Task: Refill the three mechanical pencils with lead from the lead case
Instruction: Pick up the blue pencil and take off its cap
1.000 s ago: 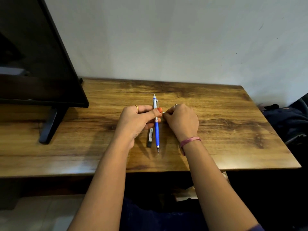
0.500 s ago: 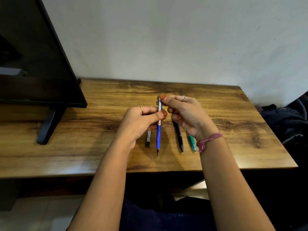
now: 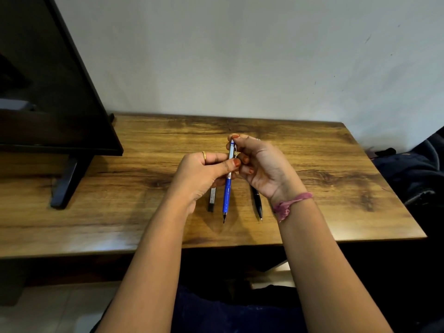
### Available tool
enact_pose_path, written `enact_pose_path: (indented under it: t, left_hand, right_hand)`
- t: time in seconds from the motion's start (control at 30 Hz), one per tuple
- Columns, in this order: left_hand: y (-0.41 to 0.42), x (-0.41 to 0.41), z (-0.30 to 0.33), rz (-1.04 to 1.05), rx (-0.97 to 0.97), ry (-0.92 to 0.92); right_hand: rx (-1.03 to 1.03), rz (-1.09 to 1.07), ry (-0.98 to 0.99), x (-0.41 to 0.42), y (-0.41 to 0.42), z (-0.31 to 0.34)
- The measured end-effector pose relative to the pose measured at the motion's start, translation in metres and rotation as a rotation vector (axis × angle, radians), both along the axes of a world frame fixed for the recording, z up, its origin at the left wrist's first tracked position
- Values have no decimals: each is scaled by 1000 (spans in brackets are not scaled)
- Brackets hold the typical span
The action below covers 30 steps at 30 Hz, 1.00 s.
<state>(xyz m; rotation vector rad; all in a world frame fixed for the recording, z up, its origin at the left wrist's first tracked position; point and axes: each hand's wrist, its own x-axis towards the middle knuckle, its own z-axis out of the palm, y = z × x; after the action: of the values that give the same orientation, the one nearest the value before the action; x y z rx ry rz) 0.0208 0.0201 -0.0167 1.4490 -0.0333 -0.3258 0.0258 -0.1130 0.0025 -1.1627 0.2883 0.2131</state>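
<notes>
Left hand [image 3: 199, 176] grips the blue pencil [image 3: 227, 195] mid-barrel, thumb across the front, fingers curled behind; grip narrow and closed round it. Pencil is slim, glossy blue plastic on the lower barrel, clear/silvery upper part, dark pointed tip aimed at the near edge, held above the table [image 3: 336, 188]. Right hand [image 3: 262, 164] pinches the pencil's top end with thumb and forefinger, other fingers loosely curled, palm facing the camera; whether the cap is on or off I cannot tell. Lead case [image 3: 212, 199]: thin flat rectangular stick, dark with a pale label, lying on the table just left of the blue pencil, partly under the left hand. Black pencil [image 3: 257, 204]: thin, smooth, metal tip toward the near edge, lying to the right, upper end hidden behind the right wrist. Third pencil is hidden. Table is wood-grain, brown, matte with dark streaks. Flat black monitor [image 3: 48, 92] on an angular stand at far left. Pink thread band [image 3: 288, 205] on the right wrist, gold ring [image 3: 204, 155] on a left finger.
</notes>
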Motion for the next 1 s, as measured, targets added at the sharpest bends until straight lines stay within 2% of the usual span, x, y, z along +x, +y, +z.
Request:
enact_pose_path:
  t: [0.27,0.37,0.43,0.5,0.6,0.7,0.77,0.83,1.0]
  left_hand:
    - [2,1,0,-17,-14,10]
    - [0,1,-1,-36,37,4]
    - [0,0,-4,-35,62,6]
    - [2,1,-5,-9,56,29]
    - [10,6,-6,84,-43,86]
    - [17,9,-6,144,-118,118]
    - [19,9,-6,153,-122,126]
    - [19,9,-7,155,-121,132]
    - [19,10,-9,156,-129,137]
  right_hand:
    - [18,-27,52,-1,2,-2]
    - [56,-73,52,0,0,-3]
    - [-1,-129,13,0,-6,-1]
    - [-192,-201,-45,-2,-14,2]
    - [-684,-171,-120,-5,-24,0]
    - [-1233,-23,-53,-5,-25,-15]
    - [-1501,-10,-19,-5,-20,-24]
    - [-1596,-42,-47,-4,-16,-32]
    - [-1685,-67,-84,-1,-9,-42]
